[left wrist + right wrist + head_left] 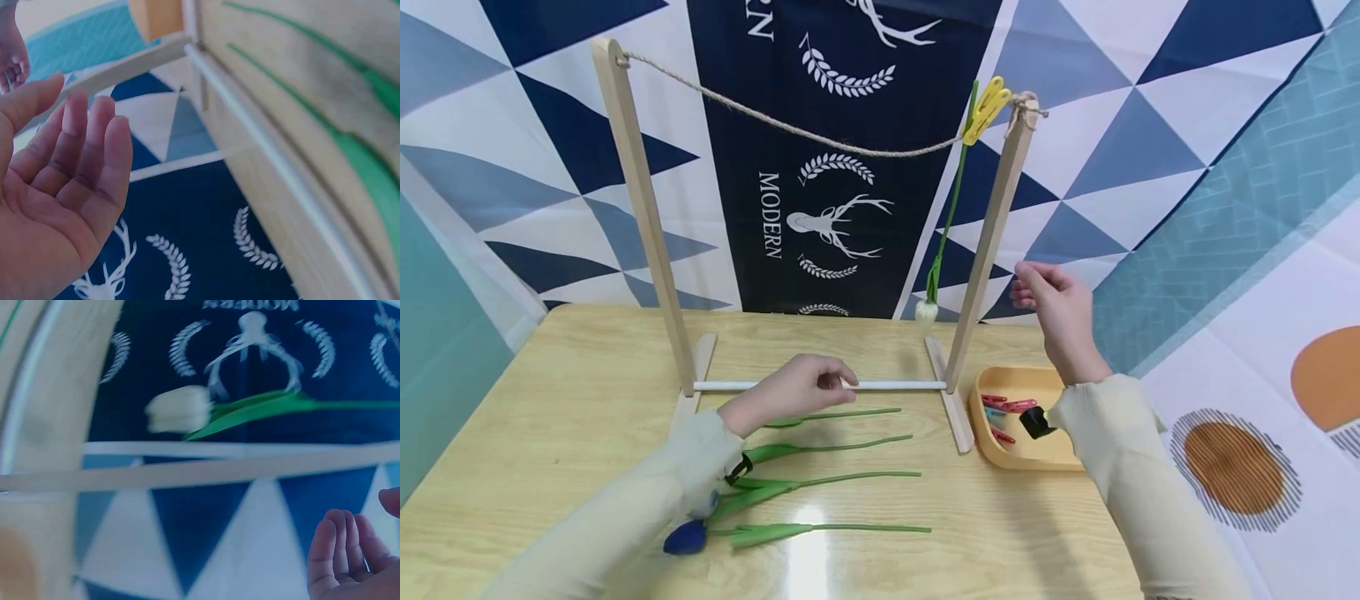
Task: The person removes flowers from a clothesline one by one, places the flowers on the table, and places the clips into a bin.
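Note:
A white artificial tulip (927,313) hangs head-down from the twine (820,133), its stem clipped by a yellow clothespin (987,111) near the right post. My right hand (1062,312) is raised to the right of that post, fingers loosely curled around nothing. In the right wrist view the white tulip (181,409) appears apart from the right hand (356,559). Over the table, by the stand's white crossbar (895,385), hovers my left hand (797,390), holding nothing. Beneath it lie several tulips, one with a dark blue head (686,537); the left arm hides other heads.
A wooden stand with a left post (651,225) and a right post (992,242) holds up the twine. Right of it, a yellow tray (988,446) contains red clothespins (1017,406) and a blue one. Patterned cloth (820,275) hangs behind the wooden table (550,450).

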A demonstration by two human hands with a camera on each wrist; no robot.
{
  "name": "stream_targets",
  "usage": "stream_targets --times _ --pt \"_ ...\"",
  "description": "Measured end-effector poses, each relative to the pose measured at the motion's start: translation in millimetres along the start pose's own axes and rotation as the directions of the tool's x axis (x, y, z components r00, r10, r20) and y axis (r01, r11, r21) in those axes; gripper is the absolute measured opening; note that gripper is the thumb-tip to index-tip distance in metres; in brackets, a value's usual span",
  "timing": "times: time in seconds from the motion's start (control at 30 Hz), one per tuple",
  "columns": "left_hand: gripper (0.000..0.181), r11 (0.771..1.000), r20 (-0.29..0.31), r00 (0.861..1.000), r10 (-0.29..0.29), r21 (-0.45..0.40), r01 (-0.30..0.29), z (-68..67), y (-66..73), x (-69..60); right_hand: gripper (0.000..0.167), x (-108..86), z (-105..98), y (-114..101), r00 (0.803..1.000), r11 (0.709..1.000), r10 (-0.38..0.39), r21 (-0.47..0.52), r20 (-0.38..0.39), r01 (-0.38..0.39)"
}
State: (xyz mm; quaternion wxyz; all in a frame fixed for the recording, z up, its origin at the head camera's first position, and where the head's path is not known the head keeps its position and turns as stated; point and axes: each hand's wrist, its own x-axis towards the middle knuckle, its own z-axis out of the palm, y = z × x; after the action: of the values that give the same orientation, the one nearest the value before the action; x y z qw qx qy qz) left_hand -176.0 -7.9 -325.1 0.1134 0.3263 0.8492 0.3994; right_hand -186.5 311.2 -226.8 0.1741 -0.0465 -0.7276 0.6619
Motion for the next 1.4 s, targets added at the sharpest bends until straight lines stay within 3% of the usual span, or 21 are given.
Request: stream_targets --times 0.13,0.33,0.47,0.67,0.8,1.1,1.23,1.4 --pt "0.022 1.000 -0.107 0.994 -0.013 -0.028 0.010 -10.0 5.7 12.2 0.025 -1.2 10.4 -24.2 0.996 0.996 -0.088 -0.018 -0.010 0.087" --pt "0.026 0.998 -0.248 0.968 -0.030 -0.060 0.016 -20.9 19.3 32.2 0.029 -9.4 20.5 -53.2 0.978 0.978 -0.207 -0.027 0.019 0.208" --pt "0.029 0.997 -0.305 0.952 -0.025 -0.073 0.003 -30.0 33.1 45.8 0.032 -11.0 29.8 -77.3 0.963 0.964 -0.267 -0.009 0.043 0.267" --pt "0.033 0.992 -0.357 0.933 -0.043 -0.126 -0.002 -39.5 52.9 64.7 0.020 -5.4 44.9 -121.1 0.946 0.948 -0.316 0.060 0.069 0.312" --pt "0.032 0.989 -0.390 0.920 -0.028 -0.146 -0.032 -42.3 66.2 76.9 0.024 0.5 49.9 -146.1 0.948 0.950 -0.312 0.027 0.058 0.311" --pt "0.029 0.976 -0.488 0.873 0.005 -0.190 -0.111 -46.6 86.6 107.1 0.033 20.4 59.3 -178.6 0.969 0.952 -0.240 -0.182 0.059 0.247" --pt "0.032 0.951 -0.526 0.849 0.036 -0.243 -0.190 -44.3 91.6 121.9 0.037 24.2 64.7 -187.2 0.980 0.942 -0.181 -0.273 0.078 0.195" --pt "0.039 0.911 -0.537 0.842 0.057 -0.317 -0.264 -39.7 98.1 133.8 0.038 27.0 71.5 -196.7 0.984 0.904 -0.154 -0.390 0.087 0.176"
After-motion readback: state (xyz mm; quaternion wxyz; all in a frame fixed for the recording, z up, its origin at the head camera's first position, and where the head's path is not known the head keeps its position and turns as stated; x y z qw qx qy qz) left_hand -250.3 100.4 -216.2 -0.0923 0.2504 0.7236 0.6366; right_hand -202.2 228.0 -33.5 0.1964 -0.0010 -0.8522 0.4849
